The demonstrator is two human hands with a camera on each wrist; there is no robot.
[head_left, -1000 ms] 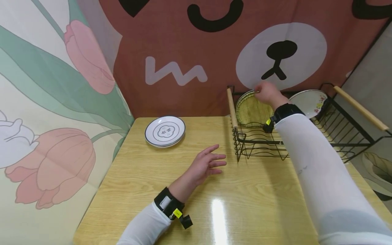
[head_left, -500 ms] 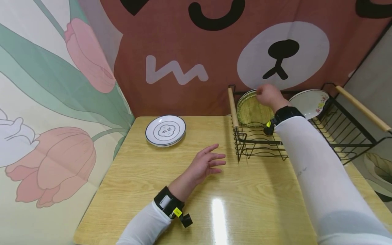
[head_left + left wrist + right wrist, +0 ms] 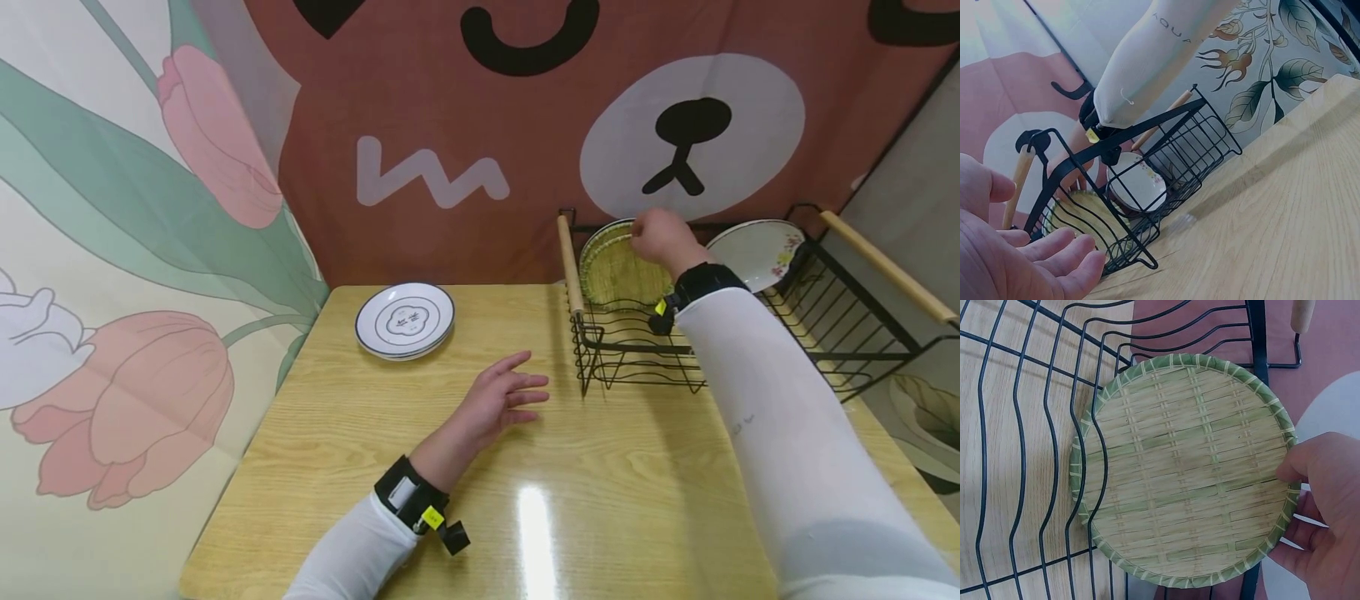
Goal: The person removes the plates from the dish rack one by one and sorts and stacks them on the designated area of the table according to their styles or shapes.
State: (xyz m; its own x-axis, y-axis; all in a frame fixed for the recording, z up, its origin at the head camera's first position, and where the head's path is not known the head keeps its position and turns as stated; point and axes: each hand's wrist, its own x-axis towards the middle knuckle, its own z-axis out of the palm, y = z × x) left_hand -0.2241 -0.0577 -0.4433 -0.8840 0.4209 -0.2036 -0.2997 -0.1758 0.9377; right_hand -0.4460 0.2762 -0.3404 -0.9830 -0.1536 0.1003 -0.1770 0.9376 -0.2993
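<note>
A round, flat woven bamboo tray with a green bound rim stands on edge inside the black wire dish rack, at its left end. My right hand pinches the tray's upper rim, with the thumb on the woven face and the fingers behind it. A thin white, dark-edged rim shows behind the tray in the head view. Over the table, left of the rack, my left hand is held with fingers spread and nothing in it.
A white bowl or dish with a flower print leans in the rack's right part. Two or more blue-rimmed white plates lie stacked at the table's back left. Wooden handles top the rack's ends. A patterned cloth hangs behind the table.
My right hand has shifted slightly down and to the right at the tray's rim. The left hand has barely moved. The plates and rack stay in place.
</note>
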